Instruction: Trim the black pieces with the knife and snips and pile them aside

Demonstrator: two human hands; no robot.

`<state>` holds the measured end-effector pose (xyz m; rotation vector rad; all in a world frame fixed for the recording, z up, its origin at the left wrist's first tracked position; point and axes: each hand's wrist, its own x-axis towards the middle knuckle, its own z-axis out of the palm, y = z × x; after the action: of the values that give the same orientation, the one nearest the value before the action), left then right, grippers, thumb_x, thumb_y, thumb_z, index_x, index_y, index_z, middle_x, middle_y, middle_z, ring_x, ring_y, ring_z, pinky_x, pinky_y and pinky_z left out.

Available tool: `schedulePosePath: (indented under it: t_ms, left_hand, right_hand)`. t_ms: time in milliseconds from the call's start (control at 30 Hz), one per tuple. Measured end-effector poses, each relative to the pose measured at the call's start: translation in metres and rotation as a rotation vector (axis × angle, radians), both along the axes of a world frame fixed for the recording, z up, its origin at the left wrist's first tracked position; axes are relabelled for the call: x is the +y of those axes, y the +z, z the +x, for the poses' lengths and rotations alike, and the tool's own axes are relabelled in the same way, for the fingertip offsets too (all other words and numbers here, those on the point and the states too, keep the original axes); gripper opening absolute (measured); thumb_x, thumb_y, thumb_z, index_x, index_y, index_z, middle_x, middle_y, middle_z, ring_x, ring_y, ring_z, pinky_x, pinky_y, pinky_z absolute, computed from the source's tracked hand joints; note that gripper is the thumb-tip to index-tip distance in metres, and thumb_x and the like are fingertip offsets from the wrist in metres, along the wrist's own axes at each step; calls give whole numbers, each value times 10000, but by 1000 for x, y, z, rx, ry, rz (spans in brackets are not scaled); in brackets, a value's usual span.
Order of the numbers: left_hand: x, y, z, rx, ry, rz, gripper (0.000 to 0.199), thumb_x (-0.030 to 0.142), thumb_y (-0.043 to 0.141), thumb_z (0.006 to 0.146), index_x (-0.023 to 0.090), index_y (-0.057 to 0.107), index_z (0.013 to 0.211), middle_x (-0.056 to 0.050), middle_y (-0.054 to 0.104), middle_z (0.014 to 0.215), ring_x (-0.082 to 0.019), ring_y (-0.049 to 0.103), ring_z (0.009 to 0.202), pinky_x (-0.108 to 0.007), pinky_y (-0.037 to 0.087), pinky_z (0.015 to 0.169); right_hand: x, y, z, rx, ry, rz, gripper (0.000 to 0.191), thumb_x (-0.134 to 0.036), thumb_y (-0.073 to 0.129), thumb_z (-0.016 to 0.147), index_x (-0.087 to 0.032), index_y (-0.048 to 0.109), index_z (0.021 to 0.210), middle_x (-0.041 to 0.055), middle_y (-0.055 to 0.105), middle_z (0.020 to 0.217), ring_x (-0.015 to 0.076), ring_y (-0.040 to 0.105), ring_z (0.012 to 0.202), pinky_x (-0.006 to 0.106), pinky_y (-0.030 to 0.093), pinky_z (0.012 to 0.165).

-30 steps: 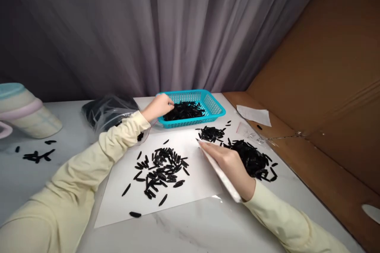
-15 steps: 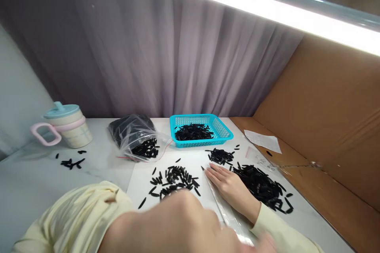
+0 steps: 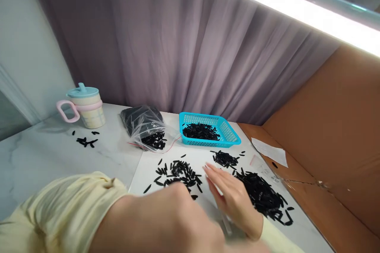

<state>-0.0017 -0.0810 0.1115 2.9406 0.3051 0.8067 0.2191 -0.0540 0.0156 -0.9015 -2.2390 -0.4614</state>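
Note:
My left hand (image 3: pixel 175 221) is big and blurred in the near foreground, its back to the camera. Its fingers are hidden or smeared, so what they do cannot be made out. To its right, my right hand (image 3: pixel 233 197) has its fingers stretched out and close together, with nothing visibly held. Below that palm shows a clear plastic strip (image 3: pixel 227 224), partly covered. A spread of small, long black pieces (image 3: pixel 181 172) lies on the white sheet (image 3: pixel 139 180) beyond my left hand. Right beside my right hand is a larger heap of black pieces (image 3: pixel 261 193).
Behind are a blue basket (image 3: pixel 233 136) holding black pieces and an open clear zip bag (image 3: pixel 142 124) of them. A lidded cup (image 3: pixel 92 112) stands at left. White paper (image 3: pixel 270 152) lies on cardboard (image 3: pixel 320 126) at right. A bright lamp (image 3: pixel 267 0) crosses above.
The view has tilted and shifted. My right hand, flat on the plastic strip before, is now turned more on its side with the thumb side raised. My left hand stays blurred in front.

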Motion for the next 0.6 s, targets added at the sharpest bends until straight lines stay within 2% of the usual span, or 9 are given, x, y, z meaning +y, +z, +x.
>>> schedulePosePath:
  t_ms: [67, 100, 167, 233, 300, 367, 467, 600]
  left_hand:
    - [22, -25, 7, 5, 67, -131, 324, 160, 341, 900, 173, 573, 1125, -44, 650, 796, -105, 451, 449, -237, 362, 411]
    - [33, -40, 11, -44, 118, -227, 326, 189, 325, 915, 152, 571, 1125, -48, 644, 764, -106, 442, 444, -236, 353, 419]
    - [48, -67, 19, -90, 197, -528, 351, 238, 307, 937, 133, 549, 1168, -12, 590, 614, -105, 423, 427, -224, 356, 442]
    - [55, -86, 24, -158, 229, -826, 382, 295, 290, 950, 140, 545, 1188, 30, 492, 501, -110, 417, 430, -212, 356, 447]
    - [57, -96, 28, -221, 214, -1058, 432, 366, 272, 952, 133, 552, 1186, 46, 427, 466, -112, 398, 428, -212, 349, 442]
    - [58, -100, 31, -267, 205, -1173, 486, 432, 272, 943, 117, 564, 1171, 36, 437, 493, -116, 405, 452, -220, 361, 465]
    - [61, -104, 32, -283, 233, -1191, 519, 478, 294, 927, 107, 594, 1131, 7, 506, 580, -128, 455, 533, -239, 406, 570]
    - [64, -107, 31, -226, 239, -1215, 539, 474, 263, 933, 100, 597, 1132, 22, 486, 538, -136, 474, 550, -262, 431, 657]
  right_hand:
    - [-10, 3, -17, 79, 100, -39, 176, -194, 432, 912, -130, 582, 979, 104, 702, 842, 207, 677, 812, 302, 543, 648]
    - [-14, 3, -24, 79, 124, -71, 164, -238, 449, 909, -133, 576, 911, 91, 686, 754, 201, 670, 703, 294, 514, 559]
    - [-18, -1, -36, 77, 125, -124, 264, -366, 452, 916, -145, 543, 804, 44, 611, 590, 176, 599, 516, 279, 424, 441]
    - [-17, -8, -42, 102, 77, -167, 350, -445, 414, 932, -166, 505, 741, 6, 553, 525, 146, 529, 437, 263, 362, 413]
    - [-15, -15, -45, 122, 44, -211, 377, -457, 370, 949, -179, 478, 717, -6, 551, 532, 129, 514, 440, 248, 341, 420]
    - [-12, -21, -45, 101, 20, -244, 391, -451, 325, 964, -181, 464, 717, -11, 559, 552, 116, 510, 451, 237, 335, 428]
    - [-11, -24, -44, 26, -17, -260, 428, -431, 234, 985, -179, 459, 721, -9, 565, 563, 110, 506, 458, 237, 328, 433]
    - [-10, -27, -45, -53, -34, -247, 449, -380, 181, 1000, -175, 472, 728, -2, 567, 543, 136, 498, 454, 270, 278, 415]
